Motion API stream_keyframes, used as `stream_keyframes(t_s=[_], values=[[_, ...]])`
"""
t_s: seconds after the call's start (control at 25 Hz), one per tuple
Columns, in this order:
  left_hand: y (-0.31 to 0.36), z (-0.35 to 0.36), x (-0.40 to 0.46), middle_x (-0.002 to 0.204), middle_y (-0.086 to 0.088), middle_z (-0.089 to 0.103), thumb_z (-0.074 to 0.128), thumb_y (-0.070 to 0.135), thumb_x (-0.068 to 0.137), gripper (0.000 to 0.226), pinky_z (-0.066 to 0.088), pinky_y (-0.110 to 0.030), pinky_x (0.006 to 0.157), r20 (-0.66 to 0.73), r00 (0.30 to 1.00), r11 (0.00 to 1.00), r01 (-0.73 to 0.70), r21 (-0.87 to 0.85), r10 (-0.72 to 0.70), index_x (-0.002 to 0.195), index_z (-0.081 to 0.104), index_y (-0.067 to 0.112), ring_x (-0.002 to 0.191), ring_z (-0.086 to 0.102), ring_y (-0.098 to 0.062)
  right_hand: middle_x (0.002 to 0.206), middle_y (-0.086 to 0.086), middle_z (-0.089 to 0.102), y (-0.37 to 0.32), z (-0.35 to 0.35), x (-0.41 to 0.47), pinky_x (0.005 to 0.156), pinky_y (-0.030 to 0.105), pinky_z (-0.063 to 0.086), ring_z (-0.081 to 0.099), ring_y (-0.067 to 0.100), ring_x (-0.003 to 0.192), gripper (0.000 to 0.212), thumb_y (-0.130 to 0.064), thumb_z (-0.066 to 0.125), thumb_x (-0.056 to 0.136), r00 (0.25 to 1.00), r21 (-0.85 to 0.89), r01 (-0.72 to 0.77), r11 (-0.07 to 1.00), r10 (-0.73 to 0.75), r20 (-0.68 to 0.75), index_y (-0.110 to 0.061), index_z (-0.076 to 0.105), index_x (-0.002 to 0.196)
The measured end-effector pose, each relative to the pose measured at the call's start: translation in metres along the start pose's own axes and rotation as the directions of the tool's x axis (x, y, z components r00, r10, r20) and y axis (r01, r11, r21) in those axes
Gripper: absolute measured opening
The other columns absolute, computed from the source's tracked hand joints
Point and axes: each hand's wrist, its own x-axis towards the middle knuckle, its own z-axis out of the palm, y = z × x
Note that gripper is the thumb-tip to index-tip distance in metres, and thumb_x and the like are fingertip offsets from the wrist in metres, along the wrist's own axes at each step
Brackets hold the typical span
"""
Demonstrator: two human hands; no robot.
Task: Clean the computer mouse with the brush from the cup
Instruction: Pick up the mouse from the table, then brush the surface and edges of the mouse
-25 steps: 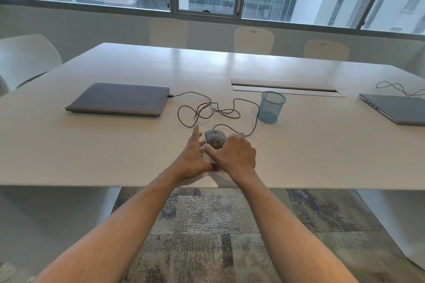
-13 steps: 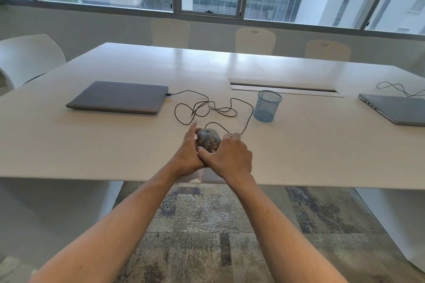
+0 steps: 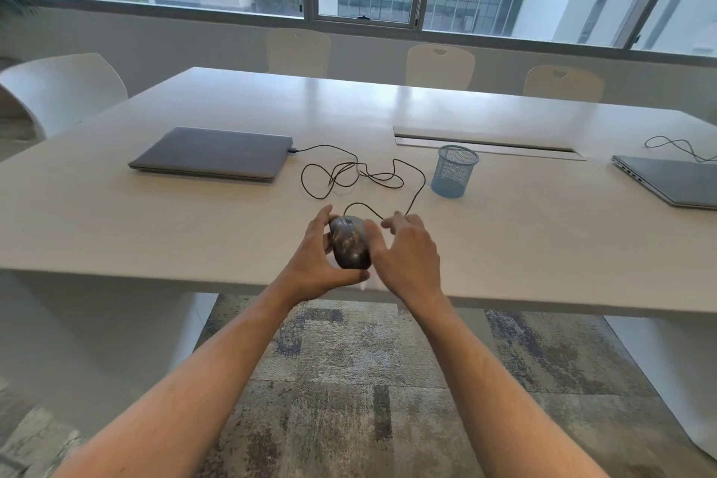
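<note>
A dark mottled computer mouse [image 3: 349, 243] is tilted up off the white table [image 3: 155, 229] near its front edge, and my left hand [image 3: 316, 264] is shut around its left side and underside. Its black cable [image 3: 349, 171] loops back toward a closed laptop. My right hand [image 3: 407, 256] sits against the mouse's right side, its fingers loosely apart. A small white tip [image 3: 364, 285] shows under its palm; I cannot tell what it is. The blue mesh cup [image 3: 454, 171] stands upright behind the hands and looks empty. No brush is clearly visible.
A closed grey laptop [image 3: 213, 153] lies at the back left and another laptop [image 3: 671, 180] at the right edge. A cable slot [image 3: 485, 142] runs behind the cup. White chairs [image 3: 440, 66] line the far side. Patterned carpet lies below.
The mouse has been lifted and drawn toward the table's front edge in my left hand. My right hand has slid off its top to the right side, with its fingers spreading.
</note>
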Motion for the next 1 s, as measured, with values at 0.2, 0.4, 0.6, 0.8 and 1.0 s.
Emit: stream_keyframes(t_s=[0.2,0.4,0.6,0.8,1.0], values=[[0.003,-0.009,-0.024,0.155,-0.002,0.036,0.096,0.041,0.053,0.132,0.047,-0.037,0.112,0.049,0.999,1.000,-0.014,0.003,0.014,0.156,0.015,0.028,0.137,0.051,-0.019,0.123,0.010,0.067,-0.006,-0.013,0.001,0.081,0.028,0.039,0.065,0.026,0.106,0.028,-0.004,0.050,0.099,0.996,0.107,-0.016,0.994,0.025,-0.089,-0.012,0.069,0.118],[-0.002,-0.020,-0.050,0.155,0.000,0.033,0.098,0.027,0.062,0.126,0.046,-0.031,0.111,0.097,0.994,0.999,-0.047,0.009,0.045,0.156,0.014,0.032,0.139,0.048,-0.019,0.108,0.010,0.070,-0.018,-0.019,-0.011,0.079,0.035,0.056,0.072,0.026,0.091,0.038,0.008,0.048,0.095,0.994,0.255,0.005,0.967,0.024,-0.110,-0.011,0.069,0.120],[-0.006,-0.026,-0.076,0.151,0.011,0.034,0.096,0.047,0.053,0.127,0.046,-0.034,0.112,0.117,0.991,0.998,-0.057,-0.041,0.061,0.152,0.016,0.043,0.138,0.050,-0.016,0.094,0.001,0.066,-0.028,-0.030,-0.026,0.062,0.036,0.064,0.074,0.014,0.073,0.039,-0.006,0.052,0.104,0.985,0.481,0.000,0.877,0.083,-0.152,-0.025,0.054,0.138],[-0.009,-0.026,-0.101,0.141,0.038,0.036,0.098,0.055,0.051,0.116,0.048,-0.038,0.110,0.135,0.986,0.994,-0.086,-0.074,0.095,0.136,0.021,0.071,0.132,0.056,-0.005,0.094,0.001,0.066,-0.035,-0.040,-0.041,0.066,0.033,0.064,0.076,0.010,0.073,0.034,-0.004,0.052,0.103,0.972,0.611,0.007,0.792,0.138,-0.191,-0.016,0.052,0.135],[-0.013,-0.024,-0.128,0.147,0.031,0.036,0.097,0.057,0.051,0.119,0.041,-0.036,0.116,0.139,0.986,0.994,-0.087,-0.073,0.096,0.140,0.019,0.068,0.137,0.049,0.000,0.099,0.014,0.066,-0.044,-0.047,-0.059,0.070,0.032,0.064,0.080,0.021,0.078,0.032,0.006,0.056,0.097,0.962,0.796,-0.031,0.604,0.233,-0.139,-0.021,0.054,0.115]])
